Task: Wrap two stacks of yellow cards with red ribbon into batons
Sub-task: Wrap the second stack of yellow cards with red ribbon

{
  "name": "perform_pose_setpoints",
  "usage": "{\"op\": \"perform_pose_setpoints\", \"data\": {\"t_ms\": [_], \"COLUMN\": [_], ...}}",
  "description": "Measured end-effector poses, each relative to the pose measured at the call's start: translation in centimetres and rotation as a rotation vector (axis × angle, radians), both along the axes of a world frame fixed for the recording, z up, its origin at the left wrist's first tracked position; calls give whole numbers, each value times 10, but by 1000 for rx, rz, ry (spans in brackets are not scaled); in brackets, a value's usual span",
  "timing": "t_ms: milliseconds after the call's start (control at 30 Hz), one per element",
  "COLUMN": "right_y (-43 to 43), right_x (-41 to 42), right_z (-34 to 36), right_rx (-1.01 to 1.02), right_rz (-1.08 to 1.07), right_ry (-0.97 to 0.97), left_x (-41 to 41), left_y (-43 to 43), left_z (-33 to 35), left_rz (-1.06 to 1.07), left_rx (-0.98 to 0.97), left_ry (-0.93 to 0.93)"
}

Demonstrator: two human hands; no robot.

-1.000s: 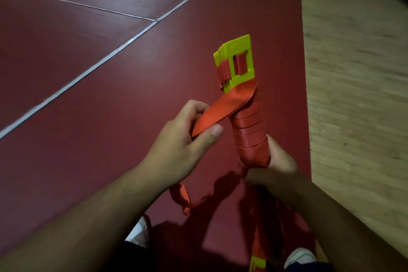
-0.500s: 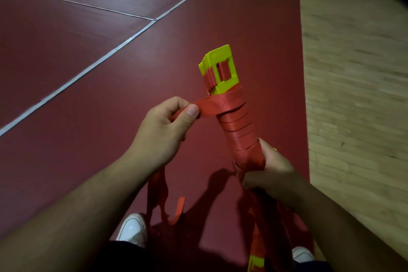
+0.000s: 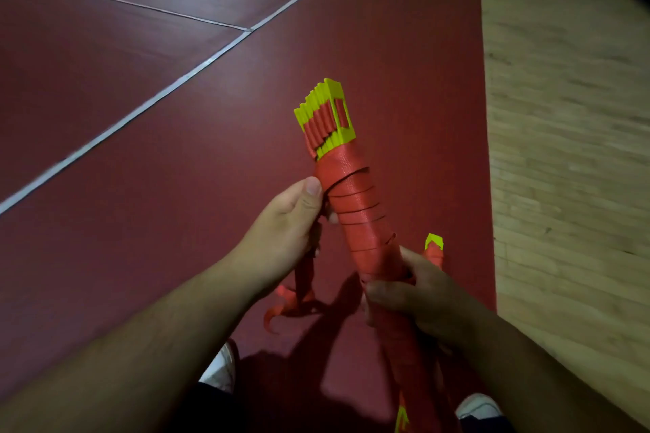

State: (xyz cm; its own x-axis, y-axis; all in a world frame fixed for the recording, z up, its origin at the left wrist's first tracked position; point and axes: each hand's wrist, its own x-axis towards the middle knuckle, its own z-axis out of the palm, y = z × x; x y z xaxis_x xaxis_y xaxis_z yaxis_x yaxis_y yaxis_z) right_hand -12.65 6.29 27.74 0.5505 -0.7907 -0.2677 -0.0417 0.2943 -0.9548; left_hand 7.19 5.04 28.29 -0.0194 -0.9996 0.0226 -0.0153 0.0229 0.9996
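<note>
The left hand [image 3: 286, 225] is closed on a long, flat red ribbon [image 3: 353, 200]. Its thumb presses the ribbon against the side of the bundle. Its fingers curl round the loose part, which hangs down under the hand and ends in a curl near the floor.

The ribbon goes round and round a stack of thin yellow cards [image 3: 325, 116] with slots in them. Only the top of the stack pokes out, just above the left thumb. Bits of ribbon run through the slots. The cards fan out a little, like steps. The wrapped part makes a long red stick that leans up and away from the right hand.

The right hand [image 3: 418, 299] holds the lower part of this stick, with its fingers wrapped tight round it. More red wrapping goes on down below the right hand, with a bit of yellow [image 3: 401, 418] at the very bottom. Just past the right hand a small yellow tip [image 3: 433, 242] sticks up with red under it. I cannot tell what it is joined to.

Under both hands is a dark red floor mat [image 3: 176, 221] with thin white lines [image 3: 140, 109]. To the right of the right hand is a pale wooden floor [image 3: 569, 186]. Two white shoes [image 3: 221, 370] show low down, one under each arm.
</note>
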Motion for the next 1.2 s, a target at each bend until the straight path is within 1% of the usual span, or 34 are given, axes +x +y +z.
{"op": "perform_pose_setpoints", "data": {"t_ms": [67,133,200,233,300,367,400,467,500,533,633,667,700,767,833,933,1000,1100,1200], "right_y": [0,0,1,2,3,3,3,0,-1,-1,8,10,11,7,2,-1,0,0,4], "right_x": [-1,-2,-3,-4,-4,-4,-4,-3,-1,1,14,17,20,17,8,-2,-2,-3,-3], "right_z": [-1,-2,-4,-5,-4,-3,-3,-6,-9,-10,-14,-15,-16,-17,-13,-8,-6,0,6], "right_rx": [64,163,247,274,308,335,346,339,293,206,-129,-202,-256,-315,-291,-208,-142,13,142], "right_rz": [25,81,160,208,274,269,223,101,67,54,16,-50,-111,-162,-144,-85,-55,-22,121], "right_ry": [-39,-87,-160,-207,-280,-315,-301,-239,-193,-97,395,499,531,509,458,330,208,-15,-158], "left_x": [-4,-6,-6,-7,-10,-16,-18,-19,-18,-16,-13,-12,-10,-1,8,17,20,24,20], "left_y": [2,2,1,2,3,5,6,4,2,0,1,0,-1,-4,-6,-6,-7,-9,-7], "left_z": [-2,-1,0,2,5,9,10,16,17,18,19,19,18,23,29,34,32,23,11], "left_rz": [-108,-268,-422,-462,-444,-291,-194,21,112,181,298,308,312,266,157,-4,-82,-152,-199], "left_rx": [93,159,177,163,127,91,65,13,2,2,26,20,-12,-125,-209,-246,-247,-193,-129], "left_ry": [146,287,375,406,425,391,375,324,273,214,54,1,-68,-208,-242,-182,-121,-91,-23]}}
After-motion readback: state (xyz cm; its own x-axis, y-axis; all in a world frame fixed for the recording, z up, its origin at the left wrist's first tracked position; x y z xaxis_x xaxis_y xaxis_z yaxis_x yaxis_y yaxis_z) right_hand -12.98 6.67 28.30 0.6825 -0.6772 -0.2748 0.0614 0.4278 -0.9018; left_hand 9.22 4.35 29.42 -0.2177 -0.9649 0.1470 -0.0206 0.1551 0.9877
